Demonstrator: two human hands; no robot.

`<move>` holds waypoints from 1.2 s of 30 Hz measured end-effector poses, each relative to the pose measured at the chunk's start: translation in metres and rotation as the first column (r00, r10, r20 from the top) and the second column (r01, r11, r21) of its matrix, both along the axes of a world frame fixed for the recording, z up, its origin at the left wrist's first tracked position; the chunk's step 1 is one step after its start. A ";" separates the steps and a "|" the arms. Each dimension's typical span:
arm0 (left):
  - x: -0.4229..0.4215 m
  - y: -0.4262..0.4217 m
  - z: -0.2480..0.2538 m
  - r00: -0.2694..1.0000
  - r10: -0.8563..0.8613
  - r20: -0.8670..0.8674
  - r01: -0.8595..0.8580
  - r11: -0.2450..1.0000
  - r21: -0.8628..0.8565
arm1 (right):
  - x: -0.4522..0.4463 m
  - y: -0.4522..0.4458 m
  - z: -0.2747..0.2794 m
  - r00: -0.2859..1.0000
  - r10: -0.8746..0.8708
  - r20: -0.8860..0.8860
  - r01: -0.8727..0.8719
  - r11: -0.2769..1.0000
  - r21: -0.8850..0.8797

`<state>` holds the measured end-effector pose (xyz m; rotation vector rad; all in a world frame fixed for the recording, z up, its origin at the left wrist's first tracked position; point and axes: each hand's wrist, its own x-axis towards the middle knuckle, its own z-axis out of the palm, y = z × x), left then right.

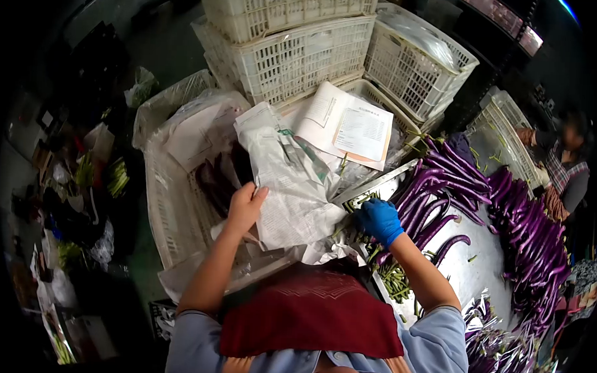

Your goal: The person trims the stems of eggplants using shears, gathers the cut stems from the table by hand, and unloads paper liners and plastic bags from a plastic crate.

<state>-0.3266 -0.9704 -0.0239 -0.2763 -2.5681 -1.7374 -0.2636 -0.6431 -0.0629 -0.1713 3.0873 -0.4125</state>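
My bare left hand [246,207] pinches the left edge of a crumpled, printed paper sheet [288,193]. The sheet hangs over a white plastic crate [158,207], where a few dark eggplants [213,181] lie partly covered. On my right hand [381,221] is a blue glove; its fingers point down by the tray's rim, over cut green stems [394,281], and their tips are hidden. Long purple eggplants [431,192] are heaped just right of the glove on a metal table [465,264].
White crates [304,53] are stacked ahead, with an open booklet [361,126] in front of them. Across the table at the right, a person [566,165] stands behind a long row of eggplants [532,257]. Wrapped eggplants [498,348] lie near my right elbow.
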 end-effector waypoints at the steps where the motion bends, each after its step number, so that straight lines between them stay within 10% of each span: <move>1: 0.004 0.000 0.022 0.999 0.001 -0.045 -0.002 0.999 -0.032 | -0.004 0.001 0.003 1.000 0.002 0.011 -0.001 0.999 -0.050; 4: -0.005 -0.013 0.042 0.987 0.135 -0.090 -0.123 0.984 0.127 | -0.012 0.012 -0.007 0.996 0.083 -0.033 -0.088 0.969 -0.230; 8: -0.024 -0.044 0.123 0.794 0.600 -0.099 -0.566 0.789 0.240 | -0.004 0.028 -0.039 0.967 0.203 -0.155 -0.203 0.979 0.015; 11: -0.048 -0.098 0.153 0.603 0.611 -0.513 -0.376 0.785 0.493 | -0.006 0.029 -0.030 0.984 0.167 -0.067 -0.174 0.978 -0.112; 15: -0.068 -0.180 0.139 0.322 0.320 -0.891 -0.858 0.496 -0.132 | -0.016 0.025 -0.040 0.981 0.156 -0.113 -0.170 0.977 -0.130; 16: -0.077 -0.188 0.139 0.127 -0.122 -0.984 -0.870 0.463 -0.170 | -0.019 0.023 -0.044 0.987 0.105 -0.121 -0.133 0.960 -0.248; 19: -0.065 -0.172 0.093 0.837 0.100 -0.539 -0.492 0.571 -0.657 | -0.031 -0.001 -0.020 0.998 0.006 -0.062 -0.029 0.923 -0.384; 20: -0.065 -0.170 0.062 0.966 0.225 -0.124 -0.232 0.555 -0.799 | -0.041 -0.011 -0.010 0.982 0.076 -0.170 -0.132 0.928 -0.348; 22: -0.048 -0.159 0.003 0.895 0.126 0.428 0.310 0.516 -0.799 | -0.064 -0.030 0.008 0.933 0.187 -0.307 -0.294 0.888 -0.353; 25: 0.002 -0.137 -0.050 0.757 -0.399 0.517 0.577 0.035 -0.816 | -0.097 -0.100 0.060 0.931 0.257 -0.258 -0.360 0.759 -0.543; 27: 0.005 -0.138 -0.164 0.311 -0.668 0.676 0.793 -0.210 -0.572 | -0.120 -0.155 0.071 0.876 0.438 -0.202 -0.433 0.531 -0.728; 29: 0.011 -0.128 -0.165 0.308 -0.580 0.754 0.951 0.161 -0.265 | -0.138 -0.221 0.058 0.801 0.598 -0.025 -0.319 0.391 -0.863; 33: 0.015 -0.108 -0.162 0.138 -0.488 0.862 0.511 0.781 0.361 | -0.174 -0.332 -0.086 0.604 0.672 0.428 -0.499 0.738 -0.454; 36: -0.004 -0.081 -0.176 -0.187 -0.539 0.821 0.962 0.069 0.265 | -0.144 -0.344 -0.201 0.630 0.459 0.626 -0.329 0.889 -0.320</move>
